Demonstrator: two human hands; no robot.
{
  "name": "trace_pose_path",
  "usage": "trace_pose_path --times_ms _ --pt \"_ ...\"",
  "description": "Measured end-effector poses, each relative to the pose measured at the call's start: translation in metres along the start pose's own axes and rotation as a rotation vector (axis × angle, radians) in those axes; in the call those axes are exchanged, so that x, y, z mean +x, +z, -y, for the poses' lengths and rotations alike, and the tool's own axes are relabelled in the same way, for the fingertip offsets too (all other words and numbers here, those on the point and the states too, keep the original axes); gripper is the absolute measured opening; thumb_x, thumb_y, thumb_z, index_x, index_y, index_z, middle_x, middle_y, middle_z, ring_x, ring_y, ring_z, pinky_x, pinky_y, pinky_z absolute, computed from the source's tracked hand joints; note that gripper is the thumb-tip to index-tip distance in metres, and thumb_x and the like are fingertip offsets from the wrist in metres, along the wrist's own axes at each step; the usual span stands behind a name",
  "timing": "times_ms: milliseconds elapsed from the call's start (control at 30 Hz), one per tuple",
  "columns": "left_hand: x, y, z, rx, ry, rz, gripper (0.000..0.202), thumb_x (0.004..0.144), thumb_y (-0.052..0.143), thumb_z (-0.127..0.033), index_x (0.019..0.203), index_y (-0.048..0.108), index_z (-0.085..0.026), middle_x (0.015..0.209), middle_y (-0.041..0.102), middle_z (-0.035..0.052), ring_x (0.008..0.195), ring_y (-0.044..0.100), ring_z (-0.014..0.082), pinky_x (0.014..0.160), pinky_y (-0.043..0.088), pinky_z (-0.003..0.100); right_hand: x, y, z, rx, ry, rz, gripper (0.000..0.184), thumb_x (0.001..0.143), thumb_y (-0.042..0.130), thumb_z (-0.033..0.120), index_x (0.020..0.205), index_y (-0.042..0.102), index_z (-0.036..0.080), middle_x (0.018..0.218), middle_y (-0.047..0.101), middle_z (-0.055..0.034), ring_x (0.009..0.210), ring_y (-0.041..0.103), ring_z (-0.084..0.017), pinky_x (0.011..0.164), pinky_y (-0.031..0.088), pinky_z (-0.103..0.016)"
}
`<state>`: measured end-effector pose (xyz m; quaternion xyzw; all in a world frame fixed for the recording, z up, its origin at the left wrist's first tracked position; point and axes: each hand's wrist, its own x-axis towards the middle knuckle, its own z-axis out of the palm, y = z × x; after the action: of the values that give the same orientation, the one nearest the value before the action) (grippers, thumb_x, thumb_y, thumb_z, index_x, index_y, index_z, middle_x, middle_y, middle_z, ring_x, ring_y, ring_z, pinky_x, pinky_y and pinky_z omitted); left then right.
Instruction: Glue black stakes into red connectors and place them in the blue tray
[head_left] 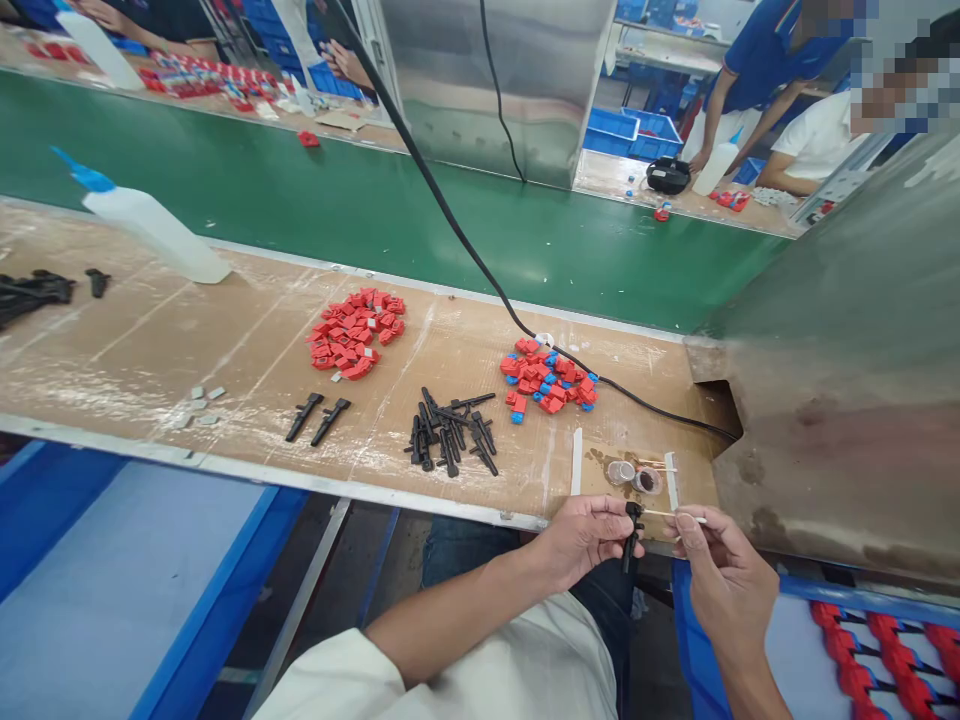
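Note:
My left hand (589,540) pinches a small black plastic toy-gun-like part (631,535), held upright over the table's front edge. Between the fingers of my right hand (724,570) is a thin cotton swab (664,514), its far end at the top of the black part. Just beyond my hands stand two small cups, a clear one (619,472) and one with dark contents (647,482). More thin sticks (656,464) lie beside them. To the left is a pile of similar black parts (450,430), with two more (319,418) farther left.
Red pieces (356,332) and red-and-blue pieces (549,376) lie in heaps. A black cable (465,235) crosses the table. A white bottle (157,230) leans at left. A green belt (450,240) runs behind; people work beyond it. A blue-edged tray (802,650) holds red assemblies at lower right.

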<state>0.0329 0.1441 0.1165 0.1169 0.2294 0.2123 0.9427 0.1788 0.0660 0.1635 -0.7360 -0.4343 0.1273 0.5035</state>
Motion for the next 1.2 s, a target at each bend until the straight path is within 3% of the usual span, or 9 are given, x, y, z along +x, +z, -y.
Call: trace_pose_path --times_ms 200,300,433,667,867,1200 --pt "0.0 -0.002 -0.001 -0.016 0.02 -0.015 0.039 0.061 0.094 -0.025 0.086 0.069 -0.009 0.073 0.071 0.0038 0.062 0.071 0.0109 0.051 0.046 0.012 0.002 -0.006 0.001 -0.188 -0.455 0.11 0.008 0.095 0.065 0.024 0.093 0.072 0.024 0.08 0.074 -0.0015 0.061 0.068 -0.016 0.062 0.057 -0.027" --pt "-0.002 -0.002 -0.001 -0.037 0.015 -0.025 0.039 0.061 0.095 -0.025 0.085 0.068 -0.009 0.07 0.07 0.0033 0.061 0.07 0.0101 0.05 0.046 0.011 0.002 -0.007 0.002 -0.249 -0.655 0.164 0.016 0.095 0.062 0.013 0.102 0.07 0.026 0.082 0.075 -0.0009 0.066 0.071 -0.017 0.067 0.059 -0.028" --pt "-0.005 0.0 -0.001 -0.047 0.048 -0.04 0.046 0.056 0.097 -0.028 0.085 0.067 -0.01 0.068 0.07 0.0034 0.061 0.069 0.0104 0.051 0.045 0.011 0.0 -0.008 0.004 -0.351 -0.805 0.159 0.024 0.095 0.061 0.009 0.109 0.07 0.028 0.085 0.077 -0.0011 0.071 0.074 -0.018 0.067 0.059 -0.027" --pt "-0.011 0.004 0.001 -0.001 0.167 -0.074 0.055 0.05 0.1 -0.035 0.085 0.065 -0.01 0.067 0.07 0.0026 0.056 0.068 0.012 0.049 0.041 0.016 -0.006 -0.007 0.01 -0.383 -0.864 0.152 0.026 0.095 0.06 0.008 0.111 0.068 0.026 0.085 0.078 -0.0017 0.071 0.074 -0.018 0.065 0.058 -0.026" --pt "-0.014 0.008 0.002 0.05 0.243 -0.075 0.061 0.046 0.101 -0.041 0.083 0.063 -0.011 0.06 0.066 -0.0007 0.052 0.066 0.0123 0.046 0.038 0.017 -0.01 -0.006 0.015 -0.323 -0.89 0.067 0.018 0.092 0.065 0.004 0.101 0.069 0.02 0.081 0.076 -0.0018 0.069 0.074 -0.017 0.063 0.058 -0.025" --pt "-0.019 0.009 0.002 0.165 0.362 -0.046 0.057 0.055 0.097 -0.047 0.083 0.061 -0.013 0.065 0.069 0.0007 0.055 0.067 0.0131 0.047 0.042 0.018 -0.018 -0.007 0.012 -0.275 -0.82 0.094 0.021 0.09 0.068 0.005 0.102 0.07 0.022 0.083 0.077 -0.0012 0.07 0.074 -0.019 0.06 0.059 -0.028"
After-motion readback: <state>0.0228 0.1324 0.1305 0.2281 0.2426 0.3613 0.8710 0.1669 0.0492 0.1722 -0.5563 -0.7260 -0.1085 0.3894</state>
